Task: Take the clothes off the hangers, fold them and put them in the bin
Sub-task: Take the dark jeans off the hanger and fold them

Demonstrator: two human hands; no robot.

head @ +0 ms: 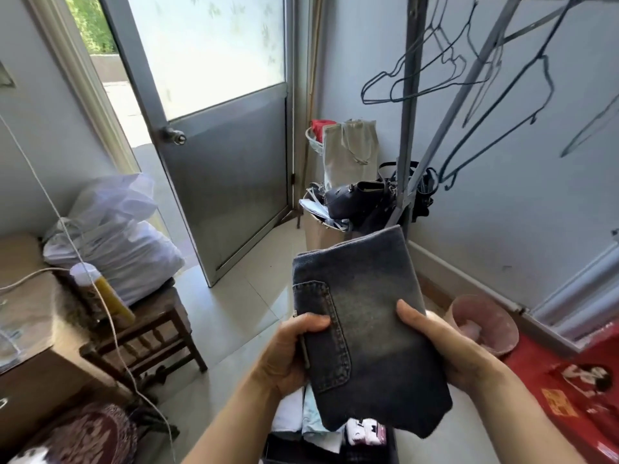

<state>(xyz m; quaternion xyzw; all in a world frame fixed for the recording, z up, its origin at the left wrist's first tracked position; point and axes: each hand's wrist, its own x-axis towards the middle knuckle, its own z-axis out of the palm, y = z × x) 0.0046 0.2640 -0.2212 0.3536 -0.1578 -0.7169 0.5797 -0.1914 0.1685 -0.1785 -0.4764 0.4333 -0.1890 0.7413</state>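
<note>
A folded pair of dark grey-blue jeans (368, 316) is held flat in front of me, pocket side up. My left hand (291, 353) grips its left edge with the thumb on top. On the right edge, my right hand (445, 346) holds it the same way. Directly below the jeans a dark bin (392, 445) shows folded clothes (315, 420) in white, light blue and pink. Several bare wire hangers (432, 78) hang on the metal rack (410, 112) at the upper right.
A grey door (221, 155) stands ajar ahead. A wooden stool (147, 329) with a white bag (117, 236) is at the left, beside a cabinet (30, 329) and a cable. Bags and a basket crowd the corner. A pink bowl (485, 323) and red sheet (569, 396) lie right.
</note>
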